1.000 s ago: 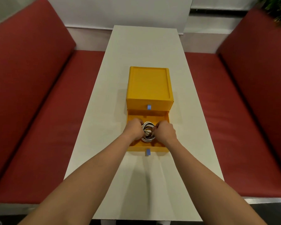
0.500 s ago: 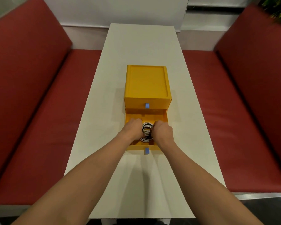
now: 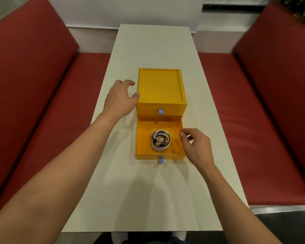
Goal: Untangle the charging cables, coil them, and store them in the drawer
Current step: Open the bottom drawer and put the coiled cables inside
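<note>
Lying coiled in the open drawer (image 3: 176,152), the charging cables (image 3: 160,140) sit free of both hands
Left hand (image 3: 119,101) is spread wide and empty, thumb touching the left side of the yellow drawer box (image 3: 161,88); right hand (image 3: 196,147) hangs empty just beside the drawer's right wall, fingers (image 3: 184,133) loosely curled, on the white table (image 3: 148,199) between red benches (image 3: 33,103)

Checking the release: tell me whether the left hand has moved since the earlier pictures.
Yes. The left hand has left the open drawer and gone up-left, beside the yellow box.
</note>
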{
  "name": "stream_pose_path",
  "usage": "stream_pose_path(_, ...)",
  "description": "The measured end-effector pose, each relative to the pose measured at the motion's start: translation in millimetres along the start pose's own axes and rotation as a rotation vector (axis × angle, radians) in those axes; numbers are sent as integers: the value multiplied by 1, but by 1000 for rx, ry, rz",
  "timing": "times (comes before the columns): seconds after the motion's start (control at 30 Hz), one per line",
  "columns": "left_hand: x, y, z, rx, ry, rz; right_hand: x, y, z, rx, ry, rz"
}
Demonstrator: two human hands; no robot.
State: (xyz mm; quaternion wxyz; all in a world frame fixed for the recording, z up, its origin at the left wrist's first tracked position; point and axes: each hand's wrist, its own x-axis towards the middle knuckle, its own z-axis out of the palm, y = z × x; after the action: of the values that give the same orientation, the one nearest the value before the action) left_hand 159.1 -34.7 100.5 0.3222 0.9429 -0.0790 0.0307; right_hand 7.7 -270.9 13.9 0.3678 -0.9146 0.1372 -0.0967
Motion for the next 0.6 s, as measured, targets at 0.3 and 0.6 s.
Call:
stream_pose_path(0.3, 32, -11, 24, -136, -224, -197, -55, 50, 23, 68, -284, 147)
stream_pose_path(0.6, 37, -14, 33, -367, -313, -284, -51, 41, 27, 93, -269, 108)
